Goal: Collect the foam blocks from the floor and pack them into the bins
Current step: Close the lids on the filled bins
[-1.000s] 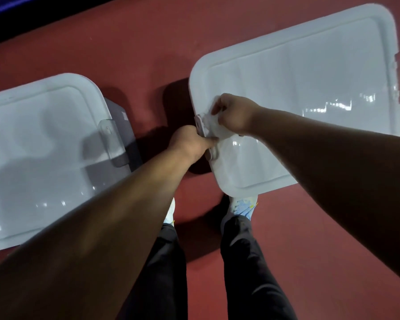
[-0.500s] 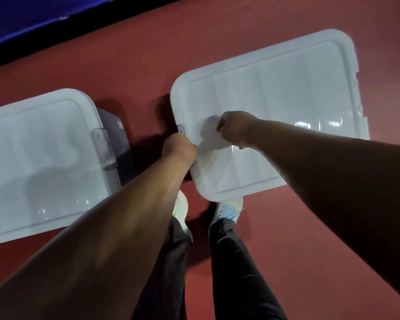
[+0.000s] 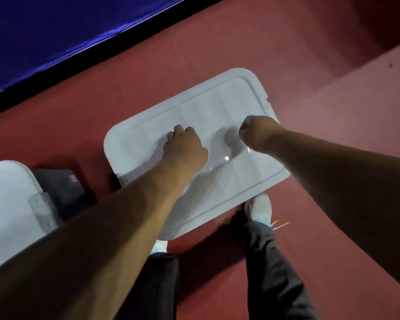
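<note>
Red floor (image 3: pixel 148 84), blue mat (image 3: pixel 56 31) at 11 o'clock. White lidded bin (image 3: pixel 217 107), centre; second bin (image 3: pixel 5 204) at 8 o'clock. Left hand (image 3: pixel 185 148), fingers curled and grasping nothing, rests on the centre bin, probably seating its lid. Right hand (image 3: pixel 258 132) is clenched and empty, just above. Foam blocks not visible.

left hand (image 3: pixel 183 148) and right hand (image 3: pixel 257 133), both fists

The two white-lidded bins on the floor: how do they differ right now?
The middle bin lies fully in frame; the left bin is cut off at the edge. The left bin shows a dark grey side wall; the middle bin shows only its lid. The left hand and right hand are over the middle bin, none at the left bin. Both have white lids on and stand on the red floor.
</note>
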Motion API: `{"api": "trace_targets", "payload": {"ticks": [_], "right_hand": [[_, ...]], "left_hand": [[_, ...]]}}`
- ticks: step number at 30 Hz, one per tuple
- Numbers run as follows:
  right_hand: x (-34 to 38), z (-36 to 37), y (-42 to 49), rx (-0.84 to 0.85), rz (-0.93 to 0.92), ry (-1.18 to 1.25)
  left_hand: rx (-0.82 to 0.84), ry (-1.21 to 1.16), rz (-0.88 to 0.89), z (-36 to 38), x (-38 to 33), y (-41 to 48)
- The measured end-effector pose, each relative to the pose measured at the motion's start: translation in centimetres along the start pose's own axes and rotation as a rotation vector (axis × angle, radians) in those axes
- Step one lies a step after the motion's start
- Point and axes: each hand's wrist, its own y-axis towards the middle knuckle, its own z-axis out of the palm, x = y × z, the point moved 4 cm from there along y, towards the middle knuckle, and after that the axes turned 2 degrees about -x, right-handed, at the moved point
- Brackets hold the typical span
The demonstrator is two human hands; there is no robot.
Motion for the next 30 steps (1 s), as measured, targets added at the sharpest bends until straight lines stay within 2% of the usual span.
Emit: {"api": "trace_targets", "payload": {"ticks": [3, 7, 9, 12, 14, 16, 19, 24, 30], "right_hand": [[-3.4, -1.5, 3.5, -0.184, 0.004, 0.065], [-8.5, -2.9, 7.8, -0.286, 0.089, 0.102], [-10.4, -3.1, 9.0, -0.215, 0.126, 0.138], [-11.6, -2.5, 9.9, 0.072, 0.045, 0.042], [-12.2, -2.1, 10.3, 0.192, 0.024, 0.102], [-12.7, -1.9, 11.0, 0.199, 0.057, 0.228], [-12.6, -2.2, 11.9, 0.206, 0.109, 0.289], [-12.7, -2.9, 11.9, 0.189, 0.158, 0.265], [-11.7, -1.4, 11.9, 0.043, 0.206, 0.152]], "left_hand": [[-0.06, 0.027, 0.086, 1.2, -4.3, 2.9], [-0.063, 0.1, 0.08, 4.9, -8.3, 5.7], [-0.052, 0.178, 0.03, 7.3, -9.5, 6.1], [-0.094, 0.249, -0.031, 9.4, -10.6, 6.4], [-0.1, 0.254, -0.051, 9.6, -10.9, 6.6], [-0.081, 0.263, -0.054, 9.5, -10.9, 6.8], [-0.049, 0.27, -0.059, 9.3, -11.0, 6.9], [-0.045, 0.264, -0.076, 9.5, -11.4, 6.9], [-0.102, 0.26, -0.033, 9.8, -10.8, 6.8]]}}
